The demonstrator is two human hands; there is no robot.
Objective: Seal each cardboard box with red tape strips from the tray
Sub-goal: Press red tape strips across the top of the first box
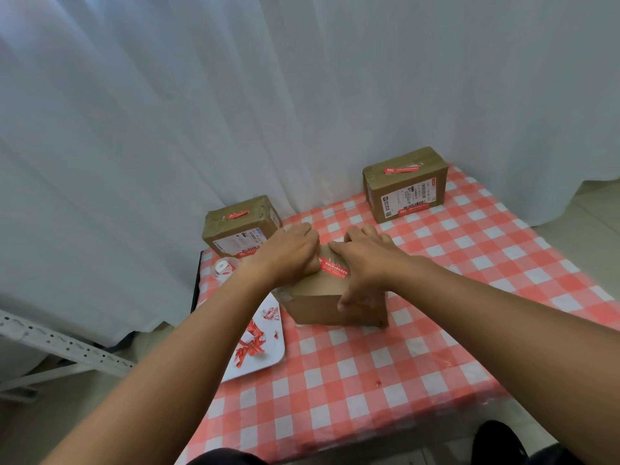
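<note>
While hands (292,251) (364,260) press red tape strip (333,266), print unreadable

Two bare forearms, entering from the lower edge and converging toward the middle of the view, both extended forward and slightly downward.

Left hand (291,251): back of hand up, wrist roughly straight, fingers curled downward at the far end, thumb side turned toward the other hand; fingertips hidden beneath the knuckles.

Right hand (364,255): back of hand up, fingers laid forward and flat, index finger pointing toward the left hand and nearly meeting it; thumb (349,297) spread apart from the fingers and angled down toward the viewer.

Both hands close together, almost touching at the fingers; a dark-clothed lap shows at the bottom edge
</note>
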